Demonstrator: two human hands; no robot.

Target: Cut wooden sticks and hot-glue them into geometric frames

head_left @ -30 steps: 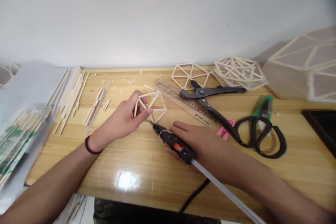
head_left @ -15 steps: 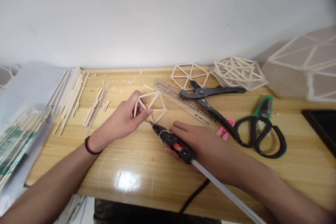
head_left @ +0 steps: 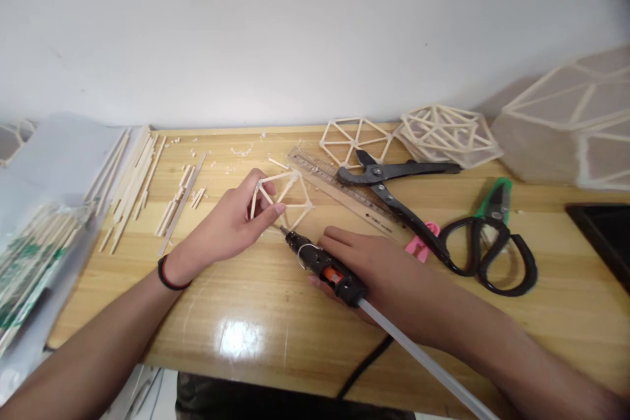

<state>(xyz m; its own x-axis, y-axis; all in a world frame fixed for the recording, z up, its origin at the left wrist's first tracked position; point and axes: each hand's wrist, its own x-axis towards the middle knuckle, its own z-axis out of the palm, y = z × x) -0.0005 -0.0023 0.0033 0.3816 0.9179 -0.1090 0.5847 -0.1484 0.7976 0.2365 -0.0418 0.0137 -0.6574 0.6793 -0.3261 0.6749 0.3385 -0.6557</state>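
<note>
A small frame of thin wooden sticks (head_left: 304, 205), joined at whitish corners, is pinched between the thumb and fingers of my left hand (head_left: 243, 213). My right hand (head_left: 367, 269) grips a black hot glue gun (head_left: 322, 266), its fingers partly hidden behind the body. A long translucent glue stick (head_left: 418, 351) runs out of the gun's back end. The nozzle points at the frame's lower edge, close to my left thumb; whether it touches the wood I cannot tell.
Loose sticks (head_left: 135, 180) and short cut pieces (head_left: 177, 200) lie left, beside a bagged bundle (head_left: 37, 262). Rulers (head_left: 344, 193), pliers-like cutters (head_left: 378, 177), a pink clip (head_left: 422, 241) and black-handled scissors (head_left: 472, 246) lie right. Finished stick frames (head_left: 355, 143) stand along the wall.
</note>
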